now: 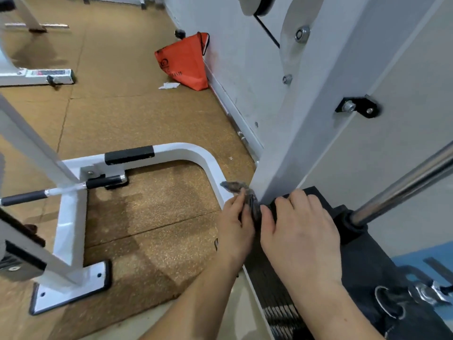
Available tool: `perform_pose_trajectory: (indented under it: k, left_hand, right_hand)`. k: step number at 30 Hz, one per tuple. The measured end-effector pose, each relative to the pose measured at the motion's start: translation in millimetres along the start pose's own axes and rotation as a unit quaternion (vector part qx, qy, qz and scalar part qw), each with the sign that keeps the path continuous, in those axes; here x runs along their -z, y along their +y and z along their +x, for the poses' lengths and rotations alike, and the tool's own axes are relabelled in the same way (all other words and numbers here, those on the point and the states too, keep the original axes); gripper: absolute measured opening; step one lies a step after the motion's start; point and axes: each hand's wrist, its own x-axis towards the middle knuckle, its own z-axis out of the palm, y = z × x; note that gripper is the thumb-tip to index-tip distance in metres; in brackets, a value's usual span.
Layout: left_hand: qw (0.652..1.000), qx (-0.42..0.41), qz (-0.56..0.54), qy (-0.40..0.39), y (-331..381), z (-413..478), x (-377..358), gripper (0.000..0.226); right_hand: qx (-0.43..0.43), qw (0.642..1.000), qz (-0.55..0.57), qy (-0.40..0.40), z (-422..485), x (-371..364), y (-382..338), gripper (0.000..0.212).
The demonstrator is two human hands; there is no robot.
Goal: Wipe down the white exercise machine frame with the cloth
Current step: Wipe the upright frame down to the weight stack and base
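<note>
We are at the wiping step proper, working at the foot of the machine. The white upright column (306, 123) fills the right of the view and runs down to the floor, where the curved white base tube (193, 153) meets it. Just beside the column's foot sits the black weight stack (372, 261), with a chrome guide rod (407, 185) rising out of it (the wide lens bends straight lines, so we read no angles from it).

The right hand (301, 231) rests on top of the weight stack with its fingers bent loosely over the plate. It holds nothing, and we judge it to serve as a brace. The left hand (234, 227) grips the grey cloth (236, 187) with curled fingers, at the corner where the base tube joins the column. The cloth touches the column's lower edge. One end sticks out to the left over the tube, and the rest is hidden between the hands.

We judge the task under way, not finished. We cannot tell from the paint which surfaces are already clean.

The next move calls for a firm grip and the cloth pressed flat on the painted steel, drawn either up the column face or out along the base tube. Higher up, the black bracket (358, 107) and its bolts are likely to snag the cloth, so we would wipe around them.
</note>
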Motion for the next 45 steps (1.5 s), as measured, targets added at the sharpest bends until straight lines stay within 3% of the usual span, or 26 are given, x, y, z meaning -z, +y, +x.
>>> perform_pose_trajectory:
  k: [8,14,19,24,28,32,36,38,42,45]
  left_hand:
    - [0.990,-0.111,0.063,0.056,-19.5,-6.3,-10.7,0.043]
    - [0.974,-0.212,0.065,0.044,-42.7,7.7,-5.0,0.038]
    - [0.969,-0.240,0.041,0.052,-69.8,0.9,-13.1,0.036]
    - [0.989,-0.137,0.019,0.050,-118.8,-12.0,-23.8,0.016]
    - [0.990,-0.095,-0.054,0.088,-80.5,-4.8,-22.7,0.031]
    - [0.986,-0.141,-0.019,0.087,-93.1,1.2,-31.6,0.038]
    - [0.999,0.010,0.021,0.038,-145.6,-11.7,-31.7,0.038]
    - [0.998,0.004,0.018,0.060,-137.9,-10.7,-34.1,0.031]
    - [0.992,-0.092,-0.020,0.086,-111.6,-0.8,-31.3,0.029]
    - [0.999,-0.002,-0.005,0.046,-138.3,-3.0,-32.1,0.027]
  right_hand:
    - [0.028,1.000,0.013,0.002,-0.7,-7.4,12.0,0.010]
    - [0.031,0.999,0.025,0.020,2.0,-12.6,13.1,0.019]
    - [0.034,0.999,0.006,0.017,-1.7,-10.9,11.6,0.032]
    - [0.123,0.990,-0.063,0.011,11.7,-24.6,25.0,0.044]
    - [0.024,0.999,-0.032,0.025,-0.4,-16.8,13.2,0.022]
    - [0.023,0.999,-0.033,0.027,-1.9,-13.6,6.3,0.019]
    - [0.019,0.999,-0.042,0.023,-4.3,-11.7,6.8,0.018]
    - [0.021,0.998,-0.042,0.030,-3.0,-12.3,5.0,0.020]
    - [0.024,0.997,-0.063,0.027,-0.2,-14.0,2.4,0.018]
    - [0.021,0.998,-0.059,0.011,-0.7,-13.9,5.6,0.019]
